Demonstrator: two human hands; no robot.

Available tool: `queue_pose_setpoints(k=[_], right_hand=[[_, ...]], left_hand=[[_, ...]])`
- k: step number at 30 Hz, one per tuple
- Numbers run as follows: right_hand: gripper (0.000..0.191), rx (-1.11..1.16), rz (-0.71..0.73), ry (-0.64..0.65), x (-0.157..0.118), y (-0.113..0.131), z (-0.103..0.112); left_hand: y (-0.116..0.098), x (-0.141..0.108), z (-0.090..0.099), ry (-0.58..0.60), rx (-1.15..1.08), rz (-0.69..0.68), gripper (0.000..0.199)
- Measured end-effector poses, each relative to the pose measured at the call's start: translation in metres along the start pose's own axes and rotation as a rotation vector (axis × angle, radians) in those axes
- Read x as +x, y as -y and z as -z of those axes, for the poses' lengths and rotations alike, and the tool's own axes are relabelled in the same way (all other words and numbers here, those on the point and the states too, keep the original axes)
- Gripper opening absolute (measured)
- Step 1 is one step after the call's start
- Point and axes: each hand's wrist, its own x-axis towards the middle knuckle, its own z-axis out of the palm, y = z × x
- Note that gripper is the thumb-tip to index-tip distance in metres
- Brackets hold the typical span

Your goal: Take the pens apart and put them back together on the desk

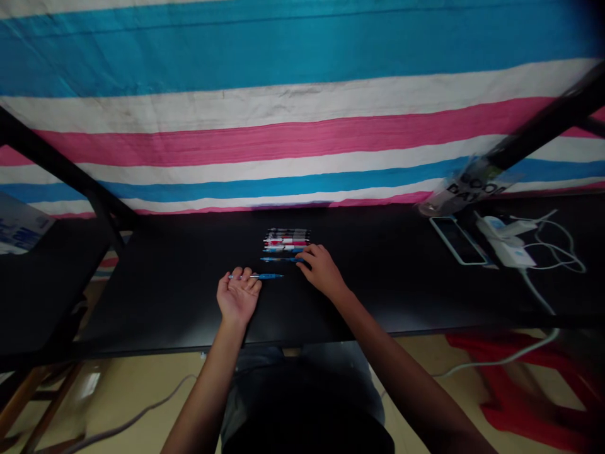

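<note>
My left hand (237, 301) is turned palm up near the table's front, its fingers curled round a light blue pen (271, 276) whose tip points right. Just above it, a darker blue pen (278, 259) lies crosswise on the black table (179, 277). At that pen's right end, my right hand (325, 271) pinches it between thumb and fingers. Behind both hands sits a neat stack of several pens (286, 240) side by side, black at the back, then red and white, then blue at the front.
To the right lie a phone (457, 241) and a white power strip (508, 243) with cables. A clear plastic bag (466, 189) with lettering stands behind them. Striped sheeting (283, 145) hangs at the back. A red stool (529, 391) is below right; a box (21, 224) sits far left.
</note>
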Motion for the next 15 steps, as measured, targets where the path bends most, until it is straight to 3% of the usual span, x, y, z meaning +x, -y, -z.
queue_pose_setpoints(k=[6, 15], right_hand=[[0.020, -0.024, 0.016, 0.000, 0.0003, -0.0085, -0.0072], [0.017, -0.027, 0.015, 0.001, 0.0033, -0.0099, -0.0009]], left_hand=[[-0.0003, -0.0006, 0.0008, 0.040, -0.037, 0.016, 0.030], [-0.0008, -0.0031, 0.0007, 0.028, -0.050, 0.017, 0.032]])
